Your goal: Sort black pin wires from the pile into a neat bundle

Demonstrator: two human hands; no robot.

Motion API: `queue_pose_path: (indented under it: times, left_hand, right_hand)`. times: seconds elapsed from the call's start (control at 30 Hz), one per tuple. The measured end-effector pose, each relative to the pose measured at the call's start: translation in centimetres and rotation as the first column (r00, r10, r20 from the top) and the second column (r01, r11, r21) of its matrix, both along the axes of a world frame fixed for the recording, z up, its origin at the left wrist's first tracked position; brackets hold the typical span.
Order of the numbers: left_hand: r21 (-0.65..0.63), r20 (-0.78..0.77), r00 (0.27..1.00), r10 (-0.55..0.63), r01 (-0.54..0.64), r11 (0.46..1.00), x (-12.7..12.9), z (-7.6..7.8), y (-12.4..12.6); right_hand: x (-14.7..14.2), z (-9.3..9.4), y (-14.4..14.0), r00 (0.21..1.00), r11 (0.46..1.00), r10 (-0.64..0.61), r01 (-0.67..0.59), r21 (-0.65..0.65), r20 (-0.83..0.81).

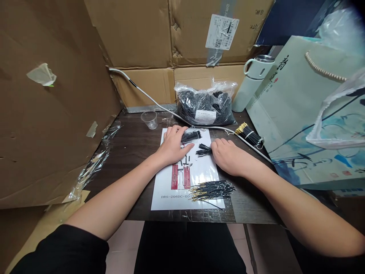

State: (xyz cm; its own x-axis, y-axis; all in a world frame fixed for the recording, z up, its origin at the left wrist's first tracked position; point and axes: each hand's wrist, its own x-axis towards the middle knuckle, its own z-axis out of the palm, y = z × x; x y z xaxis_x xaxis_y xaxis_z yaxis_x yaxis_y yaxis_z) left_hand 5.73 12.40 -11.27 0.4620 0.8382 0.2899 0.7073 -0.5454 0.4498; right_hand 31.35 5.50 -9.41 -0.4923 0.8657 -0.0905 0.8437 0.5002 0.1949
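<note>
My left hand [173, 146] is around the left end of a bundle of thin black wires [194, 136], with its fingers above the bundle and its thumb below. A second, looser bunch of black wires [203, 150] sticks out leftward from my right hand [228, 155], whose fingers are closed on it. Both hands are over a white printed sheet [159, 201] with a red drawing. Near the sheet's lower right lies a pile of black wires with gold tips [212, 191].
A clear bag of black wires [205, 108] stands at the back, beside a small clear cup [149, 120]. A white cable [155, 102] crosses the table. A tied wire bundle [249, 135], a pale bottle [251, 83] and a paper bag [296, 95] are on the right. Cardboard [51, 121] walls the left.
</note>
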Motion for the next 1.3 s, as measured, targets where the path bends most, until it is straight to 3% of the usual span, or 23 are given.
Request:
queue_pose_path:
  times: [0.17,0.33,0.43,0.5,0.6,0.77,1.03,1.3]
  left_hand:
    - [-0.012,0.042,0.999,-0.03,0.031,0.999,-0.1,-0.3,0.2]
    - [-0.031,0.094,0.994,-0.048,0.051,0.998,-0.4,-0.1,0.2]
    - [-0.044,0.099,0.995,-0.025,0.029,0.999,-0.4,0.4,-0.2]
    - [0.051,0.109,0.994,-0.031,0.025,0.998,-0.2,1.1,-0.8]
    - [0.279,0.119,0.977,-0.179,0.14,0.95,0.4,2.3,-2.3]
    - [0.43,-0.259,0.919,-0.297,0.385,0.816,1.9,2.9,-4.8]
    - [0.534,-0.404,0.905,-0.133,0.352,0.769,2.7,1.9,-4.9]
    - [0.332,-0.379,0.903,-0.203,0.338,0.881,2.6,2.0,-4.9]
  right_hand:
    - [0.4,0.8,0.3,0.997,0.996,-0.025,0.019,-0.09,-0.072]
    - [1.9,2.6,0.5,0.94,0.957,-0.137,0.044,-0.286,-0.313]
    - [2.7,3.2,0.4,0.905,0.955,-0.161,0.043,-0.292,-0.394]
    - [2.7,3.4,0.2,0.897,0.956,-0.152,0.027,-0.292,-0.414]
    - [2.0,3.2,-0.3,0.904,0.944,-0.142,0.002,-0.329,-0.404]
    - [0.3,2.9,-1.3,0.925,0.94,-0.075,-0.059,-0.335,-0.373]
    - [-0.7,3.2,-1.5,0.909,0.921,-0.063,-0.106,-0.374,-0.413]
    - [-0.6,3.1,-1.5,0.896,0.927,-0.079,-0.094,-0.362,-0.436]
